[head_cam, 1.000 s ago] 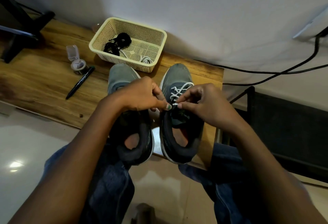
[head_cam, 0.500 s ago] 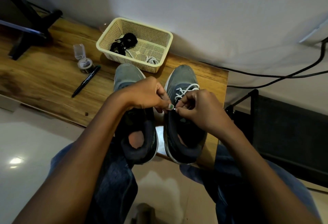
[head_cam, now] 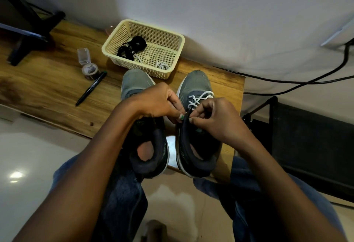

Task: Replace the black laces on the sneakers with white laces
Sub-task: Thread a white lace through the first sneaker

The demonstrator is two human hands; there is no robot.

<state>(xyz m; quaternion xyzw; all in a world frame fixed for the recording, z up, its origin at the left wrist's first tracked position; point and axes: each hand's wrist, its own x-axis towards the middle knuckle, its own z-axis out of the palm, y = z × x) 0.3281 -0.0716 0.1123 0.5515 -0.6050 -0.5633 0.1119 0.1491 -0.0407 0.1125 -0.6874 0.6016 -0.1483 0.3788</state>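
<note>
both hands meet over the right sneaker: left hand and right hand each pinch the white lace at its upper eyelets; black laces lie in the basket beyond that sneaker.

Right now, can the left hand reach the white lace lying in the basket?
Probably yes, but not freely. The left hand is pinching at the right sneaker and must let go first. Beyond it, the basket is open on top and the white lace lies near its front wall, uncovered.

Blue jeans (green-painted thumbnail)
</note>
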